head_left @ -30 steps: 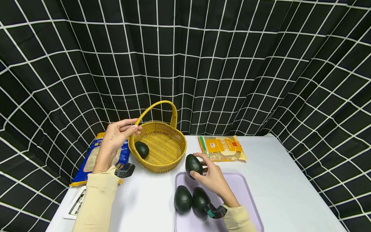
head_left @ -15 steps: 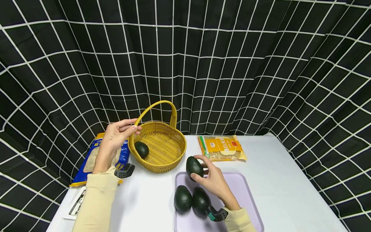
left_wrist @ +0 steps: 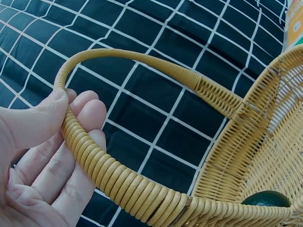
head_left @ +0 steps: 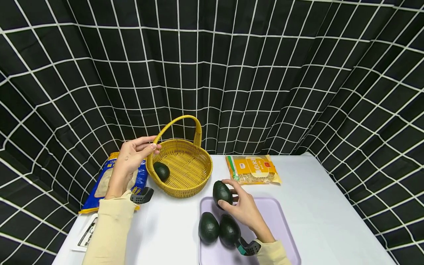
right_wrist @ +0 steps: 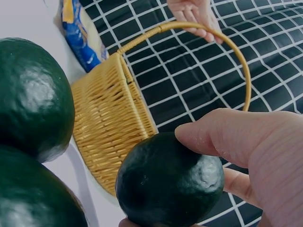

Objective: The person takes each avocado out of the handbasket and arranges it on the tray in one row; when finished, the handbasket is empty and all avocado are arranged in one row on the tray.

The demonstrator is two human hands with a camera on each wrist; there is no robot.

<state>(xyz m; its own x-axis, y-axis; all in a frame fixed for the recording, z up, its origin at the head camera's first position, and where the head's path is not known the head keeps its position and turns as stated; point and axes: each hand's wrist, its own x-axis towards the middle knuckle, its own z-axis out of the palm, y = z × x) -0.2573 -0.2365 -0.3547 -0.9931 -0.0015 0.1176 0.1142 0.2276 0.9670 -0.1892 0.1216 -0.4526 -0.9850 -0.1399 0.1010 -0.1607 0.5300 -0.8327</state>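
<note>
A yellow wicker basket stands at the back of the table with one dark green avocado inside, at its left. My left hand pinches the basket's arched handle between thumb and fingers. Over the far left part of a lilac tray, my right hand grips another avocado, thumb on the near side and fingers on the far side. Two more avocados, a left one and a right one, lie side by side on the tray below that hand.
Behind the left arm lies a blue and yellow bag. An orange food packet rests at the back, right of the basket. A white card with black print is partly covered by the left sleeve. A black gridded curtain encloses the table.
My right hand and the avocado in it have come slightly nearer and lower over the tray. The left hand keeps its hold on the basket handle.
</note>
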